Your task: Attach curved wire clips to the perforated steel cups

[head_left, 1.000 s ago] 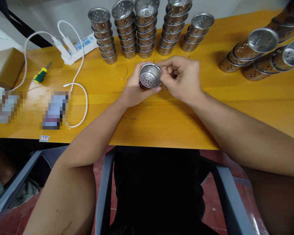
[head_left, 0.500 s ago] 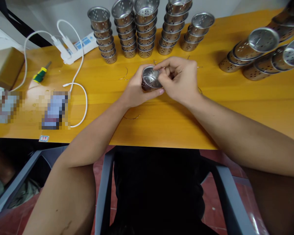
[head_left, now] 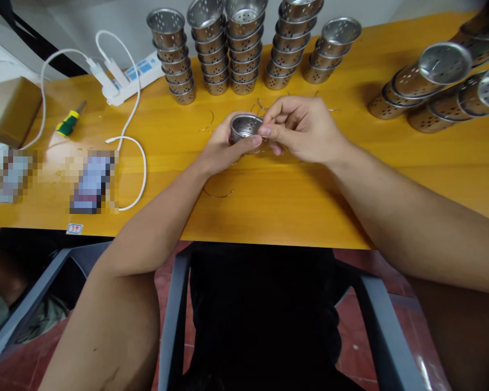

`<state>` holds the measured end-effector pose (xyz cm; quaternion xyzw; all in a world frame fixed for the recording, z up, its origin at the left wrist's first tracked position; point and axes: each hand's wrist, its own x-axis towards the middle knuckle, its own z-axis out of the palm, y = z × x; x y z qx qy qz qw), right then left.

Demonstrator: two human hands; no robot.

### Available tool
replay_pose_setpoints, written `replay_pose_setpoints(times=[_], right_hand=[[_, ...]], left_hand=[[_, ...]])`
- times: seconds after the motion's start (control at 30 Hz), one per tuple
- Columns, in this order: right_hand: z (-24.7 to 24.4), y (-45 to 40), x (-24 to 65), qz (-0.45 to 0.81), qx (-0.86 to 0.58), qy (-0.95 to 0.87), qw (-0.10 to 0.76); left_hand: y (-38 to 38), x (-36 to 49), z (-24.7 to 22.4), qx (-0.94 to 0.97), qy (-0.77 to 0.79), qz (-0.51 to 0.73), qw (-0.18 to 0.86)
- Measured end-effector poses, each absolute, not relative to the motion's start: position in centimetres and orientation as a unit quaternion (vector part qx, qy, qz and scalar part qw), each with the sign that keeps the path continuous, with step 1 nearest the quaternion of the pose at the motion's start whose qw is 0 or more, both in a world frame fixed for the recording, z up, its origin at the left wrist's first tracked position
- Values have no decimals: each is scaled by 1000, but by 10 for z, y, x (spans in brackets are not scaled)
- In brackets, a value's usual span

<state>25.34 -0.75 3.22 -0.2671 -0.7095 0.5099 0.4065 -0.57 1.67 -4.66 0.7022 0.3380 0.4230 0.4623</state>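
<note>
A small perforated metal cup (head_left: 244, 126) is held by my left hand (head_left: 224, 145), its thumb across the near side and the open mouth facing up. At the cup's right rim, my right hand (head_left: 305, 130) pinches with thumb and forefinger; what lies between those fingertips is too small to make out. Thin curved wires lie on the table around the hands, one wire (head_left: 219, 195) nearer the front edge. Behind the hands stand several stacks of similar cups, among them a left stack (head_left: 172, 60) and a short stack (head_left: 330, 49).
More cup stacks (head_left: 427, 81) stand at the right. Toward the left lie a white power strip (head_left: 142, 73) with cables, a green and yellow screwdriver (head_left: 68, 124), a phone (head_left: 92, 182) and a cardboard box (head_left: 14, 111). Another person's leg shows at lower left.
The cup has moved slightly left and tipped, so less of its inside shows. My left thumb has come up across its near side. My right hand has shifted a little, staying at the rim.
</note>
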Motion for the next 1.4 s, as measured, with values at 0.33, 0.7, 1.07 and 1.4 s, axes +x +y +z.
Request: replay_pose_setpoints(times=[0.33, 0.7, 1.07, 1.4], right_hand=[[29, -8, 247, 504, -301, -681, 437], [32, -7, 250, 527, -274, -684, 424], [11, 2, 255, 383, -274, -735, 488], [2, 10, 265, 141, -263, -819, 489]], left_hand=[[29, -6, -65, 743, 326, 431, 394], [38, -11, -72, 774, 292, 429, 364], [32, -2, -75, 784, 275, 453, 323], [51, -7, -83, 791, 314, 469, 235]])
